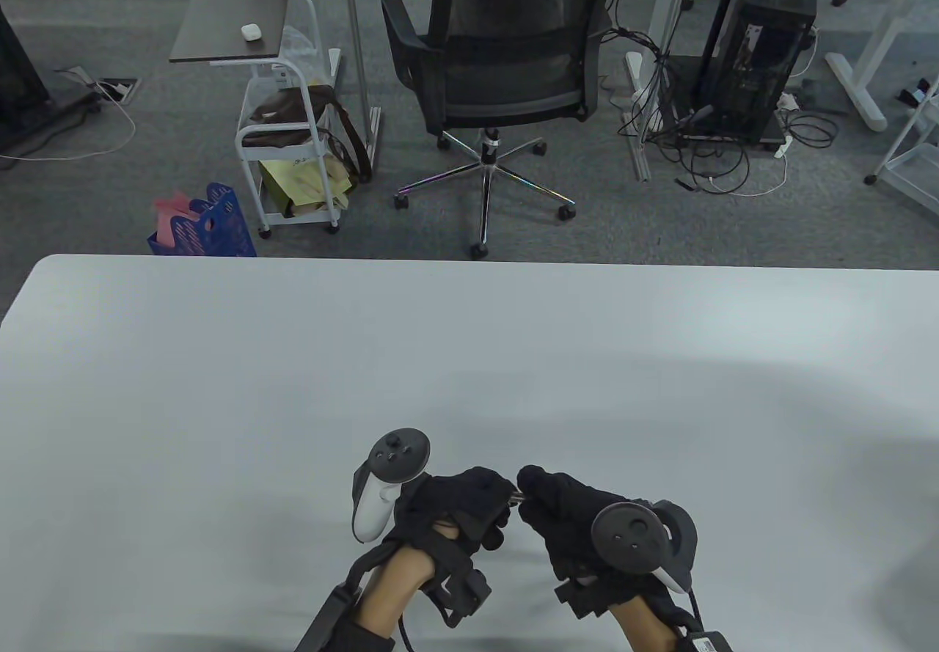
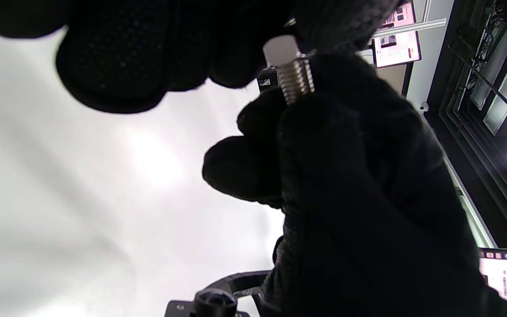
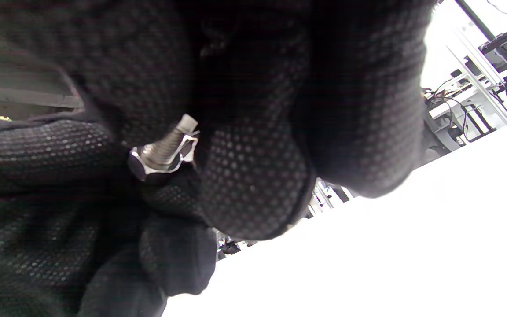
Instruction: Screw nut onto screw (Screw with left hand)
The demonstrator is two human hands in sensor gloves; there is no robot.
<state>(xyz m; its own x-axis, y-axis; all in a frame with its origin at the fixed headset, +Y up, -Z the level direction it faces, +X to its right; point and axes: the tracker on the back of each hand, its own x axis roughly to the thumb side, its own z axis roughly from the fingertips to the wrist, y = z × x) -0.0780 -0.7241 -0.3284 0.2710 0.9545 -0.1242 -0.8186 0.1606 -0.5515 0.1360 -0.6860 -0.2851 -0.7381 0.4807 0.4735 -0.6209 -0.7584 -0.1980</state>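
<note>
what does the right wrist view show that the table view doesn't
Only the right wrist view shows the nut sitting on the screw's threads, with gloved fingers closed around them.

Only the table view shows both whole hands, left hand and right hand, meeting low over the white table, each with a tracker.

Both show the hands joined at the metal hardware.

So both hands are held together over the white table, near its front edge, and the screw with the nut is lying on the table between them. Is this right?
Not quite. The screw is not lying on the table: it is held up between the fingers of the left hand and the right hand, with the nut on its thread. The right wrist view shows this. The rest is correct.
</note>
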